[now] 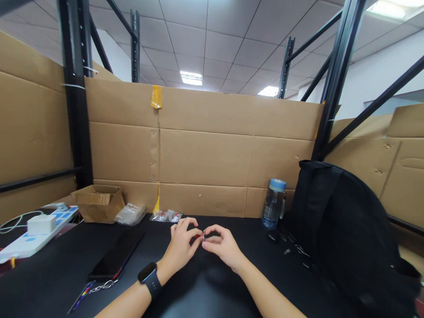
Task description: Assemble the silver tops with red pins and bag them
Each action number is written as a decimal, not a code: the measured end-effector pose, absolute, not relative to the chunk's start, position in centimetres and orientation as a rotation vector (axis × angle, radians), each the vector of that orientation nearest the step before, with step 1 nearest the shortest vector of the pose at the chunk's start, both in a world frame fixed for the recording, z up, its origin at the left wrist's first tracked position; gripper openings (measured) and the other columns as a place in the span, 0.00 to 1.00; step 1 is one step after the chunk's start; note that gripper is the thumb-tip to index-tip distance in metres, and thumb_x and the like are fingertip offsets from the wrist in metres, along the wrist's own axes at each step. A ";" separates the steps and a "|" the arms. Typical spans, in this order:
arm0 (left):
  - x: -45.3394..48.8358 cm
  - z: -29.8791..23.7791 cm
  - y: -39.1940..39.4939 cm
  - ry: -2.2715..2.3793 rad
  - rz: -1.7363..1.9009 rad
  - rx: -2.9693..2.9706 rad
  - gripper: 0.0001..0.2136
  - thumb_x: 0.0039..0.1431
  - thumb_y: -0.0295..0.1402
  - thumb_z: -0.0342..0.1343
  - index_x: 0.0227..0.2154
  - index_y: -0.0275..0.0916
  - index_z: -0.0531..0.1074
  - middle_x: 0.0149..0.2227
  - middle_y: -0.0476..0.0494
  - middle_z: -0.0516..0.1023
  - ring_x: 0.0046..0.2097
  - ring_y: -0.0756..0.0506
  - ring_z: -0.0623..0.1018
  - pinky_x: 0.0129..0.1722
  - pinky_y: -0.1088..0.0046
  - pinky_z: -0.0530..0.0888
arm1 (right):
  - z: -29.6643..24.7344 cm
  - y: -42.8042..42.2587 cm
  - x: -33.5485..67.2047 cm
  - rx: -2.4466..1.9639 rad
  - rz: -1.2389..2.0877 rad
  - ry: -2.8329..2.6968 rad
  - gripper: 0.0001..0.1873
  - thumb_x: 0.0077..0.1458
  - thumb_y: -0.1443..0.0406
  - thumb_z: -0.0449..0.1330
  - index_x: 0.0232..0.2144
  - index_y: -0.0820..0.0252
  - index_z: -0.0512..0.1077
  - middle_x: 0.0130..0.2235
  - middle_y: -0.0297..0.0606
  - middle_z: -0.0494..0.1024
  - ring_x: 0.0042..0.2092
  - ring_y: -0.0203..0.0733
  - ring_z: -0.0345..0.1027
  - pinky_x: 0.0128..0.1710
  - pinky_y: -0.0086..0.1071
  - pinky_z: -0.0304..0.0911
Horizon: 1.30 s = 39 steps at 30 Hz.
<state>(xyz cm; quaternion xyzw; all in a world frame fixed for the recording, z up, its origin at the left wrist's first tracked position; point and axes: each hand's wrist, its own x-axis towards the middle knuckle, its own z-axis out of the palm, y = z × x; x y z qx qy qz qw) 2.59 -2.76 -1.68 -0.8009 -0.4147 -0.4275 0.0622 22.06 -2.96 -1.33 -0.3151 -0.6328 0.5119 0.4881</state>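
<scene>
My left hand, with a dark watch on its wrist, is closed in a pinch above the black table. A small red thing shows between its fingers, mostly hidden. Opposite it, my right hand pinches a thin, shiny metal piece that looks like a ring. The fingertips of both hands nearly meet around it. Whether the red thing and the metal piece are joined, I cannot tell.
A black phone-like slab and a keychain lie left. Behind are an open cardboard box, plastic bags and small packets. A power strip is far left; a water bottle and black backpack stand right.
</scene>
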 end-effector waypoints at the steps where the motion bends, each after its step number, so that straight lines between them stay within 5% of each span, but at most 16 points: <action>1: 2.6 -1.7 -2.8 -1.246 -1.286 -2.434 0.06 0.62 0.31 0.58 0.34 0.45 0.79 0.48 0.42 0.71 0.53 0.38 0.68 0.49 0.57 0.64 | -1.3 -2.9 22.0 -0.765 1.226 -1.529 0.26 0.40 0.54 0.76 0.38 0.58 0.73 0.37 0.36 0.80 0.41 0.47 0.79 0.45 0.39 0.71; 39: 2.7 -1.3 -2.9 -1.308 -1.388 -2.396 0.05 0.62 0.32 0.59 0.34 0.46 0.80 0.47 0.43 0.72 0.53 0.39 0.70 0.50 0.57 0.63 | -1.3 -2.8 22.0 -0.700 1.229 -1.501 0.27 0.39 0.58 0.77 0.39 0.59 0.73 0.49 0.42 0.78 0.47 0.51 0.78 0.52 0.45 0.72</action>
